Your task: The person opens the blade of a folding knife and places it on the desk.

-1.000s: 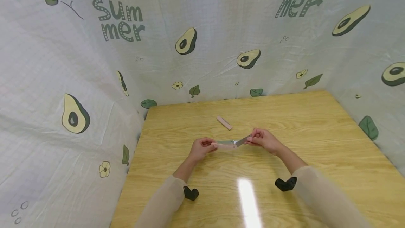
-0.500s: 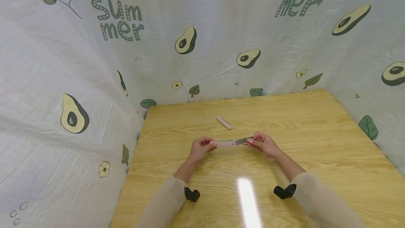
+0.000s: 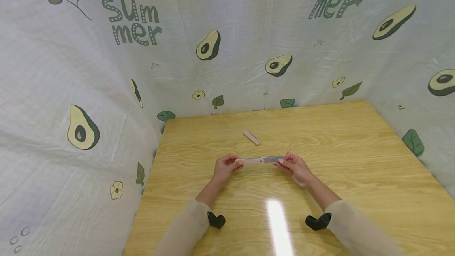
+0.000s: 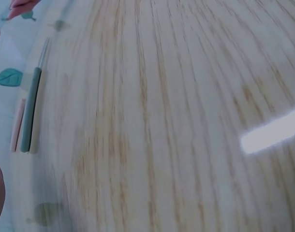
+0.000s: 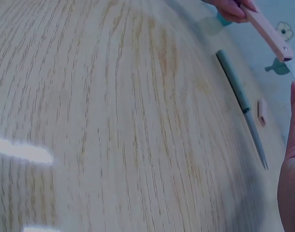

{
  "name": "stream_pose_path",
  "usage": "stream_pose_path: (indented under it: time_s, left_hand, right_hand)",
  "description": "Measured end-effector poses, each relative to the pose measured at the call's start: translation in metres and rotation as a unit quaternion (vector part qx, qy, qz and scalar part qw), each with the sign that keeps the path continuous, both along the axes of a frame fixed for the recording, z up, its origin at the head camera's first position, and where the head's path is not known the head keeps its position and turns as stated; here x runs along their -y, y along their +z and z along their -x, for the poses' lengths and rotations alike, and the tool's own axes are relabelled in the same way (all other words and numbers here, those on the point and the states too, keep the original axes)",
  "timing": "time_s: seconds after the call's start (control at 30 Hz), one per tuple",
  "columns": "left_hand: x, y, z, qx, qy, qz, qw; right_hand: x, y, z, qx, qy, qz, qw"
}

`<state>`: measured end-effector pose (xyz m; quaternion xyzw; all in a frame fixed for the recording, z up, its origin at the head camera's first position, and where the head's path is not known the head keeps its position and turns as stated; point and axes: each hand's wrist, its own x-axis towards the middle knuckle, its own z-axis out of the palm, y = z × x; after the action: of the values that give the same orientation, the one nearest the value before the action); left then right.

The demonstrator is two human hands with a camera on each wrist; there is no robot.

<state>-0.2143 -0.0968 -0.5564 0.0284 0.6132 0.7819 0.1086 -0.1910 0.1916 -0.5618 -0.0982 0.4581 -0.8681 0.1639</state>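
Observation:
Between my two hands a folding knife (image 3: pixel 250 161) is held up over the table, with a pale pink handle and a grey metal blade (image 3: pixel 271 159). My left hand (image 3: pixel 225 168) pinches the handle's far left end. At the other end, the thumb and fingers of my right hand (image 3: pixel 298 169) pinch the blade near its tip. Blade and handle stand nearly in one line. In the right wrist view, a green-handled tool (image 5: pixel 233 81) with a slim metal end lies on the table; from the head it is mostly hidden behind the knife.
A second pink piece (image 3: pixel 251 137), slim like a folded handle, lies on the wooden table (image 3: pixel 199 137) beyond the hands. White cloth (image 3: pixel 241 82) printed with avocados rises behind the table and at both sides. Bright glare (image 3: pixel 279 224) falls on the near tabletop.
My right hand has swung slightly down and toward me, turning the blade from an upward slant to nearly level with the handle. The handle rose slightly and now covers the green-handled tool.

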Motion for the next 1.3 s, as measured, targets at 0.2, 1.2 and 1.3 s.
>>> stream_pose_path:
  time_s: [0.2, 1.2, 1.3]
  left_hand:
    - [0.001, -0.002, -0.002, 0.014, -0.005, 0.01, 0.9998]
    - [-0.013, -0.012, -0.017, 0.05, 0.17, 0.328, 0.9278]
    - [-0.015, -0.013, -0.017, 0.047, 0.168, 0.332, 0.9271]
  right_hand:
    - [-0.005, 0.0, 0.0, 0.003, -0.012, -0.027, 0.9996]
    - [0.013, 0.006, -0.001, 0.198, -0.159, -0.249, 0.9347]
    - [0.014, 0.007, -0.001, 0.199, -0.169, -0.267, 0.9276]
